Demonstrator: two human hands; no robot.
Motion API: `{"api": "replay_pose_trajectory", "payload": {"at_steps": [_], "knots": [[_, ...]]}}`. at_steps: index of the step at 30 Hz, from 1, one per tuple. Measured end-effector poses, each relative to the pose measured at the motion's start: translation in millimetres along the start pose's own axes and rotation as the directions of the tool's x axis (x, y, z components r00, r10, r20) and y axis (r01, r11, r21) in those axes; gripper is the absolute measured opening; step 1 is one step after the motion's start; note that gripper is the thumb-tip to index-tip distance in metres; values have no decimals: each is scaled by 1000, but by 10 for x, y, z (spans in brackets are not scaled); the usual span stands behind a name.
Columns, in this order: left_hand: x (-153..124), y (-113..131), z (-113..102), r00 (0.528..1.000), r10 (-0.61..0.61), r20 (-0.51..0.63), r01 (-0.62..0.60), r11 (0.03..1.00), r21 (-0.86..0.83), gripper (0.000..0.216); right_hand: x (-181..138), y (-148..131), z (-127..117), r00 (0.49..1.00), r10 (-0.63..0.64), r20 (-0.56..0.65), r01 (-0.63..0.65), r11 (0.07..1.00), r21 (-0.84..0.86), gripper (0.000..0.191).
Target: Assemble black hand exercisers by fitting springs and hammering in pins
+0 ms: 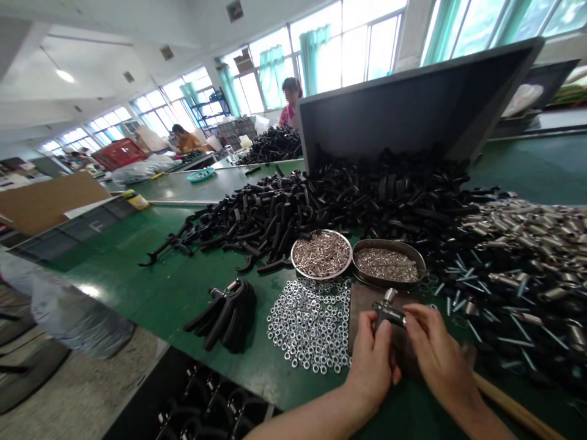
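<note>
Low over a dark metal plate (360,305), my left hand (373,363) is closed around a small black part with a silver metal fitting (389,310) sticking up from it. The fingertips of my right hand (433,342) are closed at the right end of the same part; a tiny piece between them cannot be made out. Loose silver nuts (312,327) are spread just left of the plate. Behind it stand a round dish of small metal pins (321,253) and an oval metal tin (424,269) holding tiny metal pieces.
A big heap of black plastic handles (284,214) spills from a tipped grey bin (394,116). Silver cylinders (550,232) and bolts lie right. A handle bundle (229,315) sits left. A wooden stick (513,406) is beside my right forearm. Two people (290,110) sit farther back.
</note>
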State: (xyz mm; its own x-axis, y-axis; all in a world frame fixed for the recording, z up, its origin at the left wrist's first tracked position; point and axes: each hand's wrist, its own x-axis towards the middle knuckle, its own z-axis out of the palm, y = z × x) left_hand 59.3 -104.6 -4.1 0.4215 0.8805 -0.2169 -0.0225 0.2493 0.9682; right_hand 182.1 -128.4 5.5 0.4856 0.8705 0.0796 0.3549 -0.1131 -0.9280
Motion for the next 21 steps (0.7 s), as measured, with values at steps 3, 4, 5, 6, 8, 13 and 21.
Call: {"api": "replay_pose_trajectory", "payload": {"at_steps": [3, 4, 5, 6, 8, 13, 21], "knots": [[-66, 28, 82, 997, -75, 21, 77, 996, -54, 33, 8, -29, 28, 975, -178, -136, 168, 982, -81, 31], [-80, 47, 80, 1000, -2, -22, 3, 1000, 20, 32, 2, -55, 49, 984, -108, -140, 105, 994, -26, 30], [-87, 69, 67, 993, 95, -64, -87, 989, 116, 31, -8, -87, 70, 993, 13, -121, -5, 998, 66, 30], [-86, 90, 47, 977, 192, -88, -170, 964, 206, 30, -18, -123, 89, 986, 154, -70, -140, 975, 173, 31], [-63, 114, 7, 952, 291, -96, -253, 924, 285, 31, -36, -187, 106, 931, 352, 93, -362, 873, 326, 36], [13, 65, 10, 998, -59, 28, 62, 993, -101, 39, -34, -195, 52, 989, 148, 4, -148, 983, 106, 42], [-5, 127, -93, 944, 304, -131, -237, 897, 374, 32, -13, -161, 152, 918, 312, 244, -370, 894, 251, 51]]}}
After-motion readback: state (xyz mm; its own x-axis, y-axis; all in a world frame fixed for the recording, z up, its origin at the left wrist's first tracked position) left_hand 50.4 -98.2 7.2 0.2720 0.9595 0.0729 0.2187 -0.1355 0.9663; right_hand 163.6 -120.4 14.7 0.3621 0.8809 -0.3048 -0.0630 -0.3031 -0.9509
